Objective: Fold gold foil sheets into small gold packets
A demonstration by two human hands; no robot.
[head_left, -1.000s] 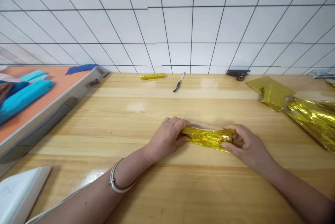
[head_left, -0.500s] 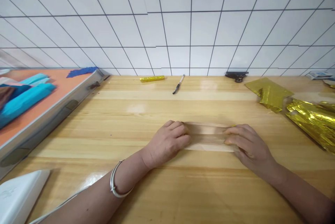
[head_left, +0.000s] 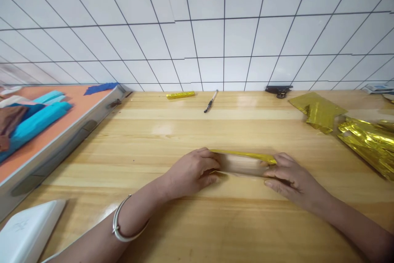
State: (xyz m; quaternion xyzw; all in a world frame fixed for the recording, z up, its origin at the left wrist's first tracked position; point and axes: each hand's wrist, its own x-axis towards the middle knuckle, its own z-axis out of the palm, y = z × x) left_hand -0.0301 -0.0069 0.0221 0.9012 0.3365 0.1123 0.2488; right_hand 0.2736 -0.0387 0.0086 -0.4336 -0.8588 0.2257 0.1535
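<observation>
Gold-edged paper [head_left: 240,166] is stretched between the two hands, just above or on the wooden table [head_left: 200,226]; I can't tell from this camera whether it touches the wood. I see its pale brown face, blurred, with a thin gold strip showing along the far edge. At its left end, the left hand [head_left: 193,174] grasps it, fingers bent over the far side and thumb lying at the near edge. At the other end, the right hand [head_left: 294,181] grips it between curled fingers and thumb, though the fingertips look smeared to me. A metal bangle [head_left: 115,227] circles the left wrist.

Beyond the paper, near the tiled wall [head_left: 209,37], I have a small gold roll [head_left: 180,95], a pen [head_left: 211,102] and a black clip [head_left: 278,90]. Over on the right lie a flat gold piece [head_left: 321,109] and, beside it, crumpled gold foil [head_left: 369,144].
</observation>
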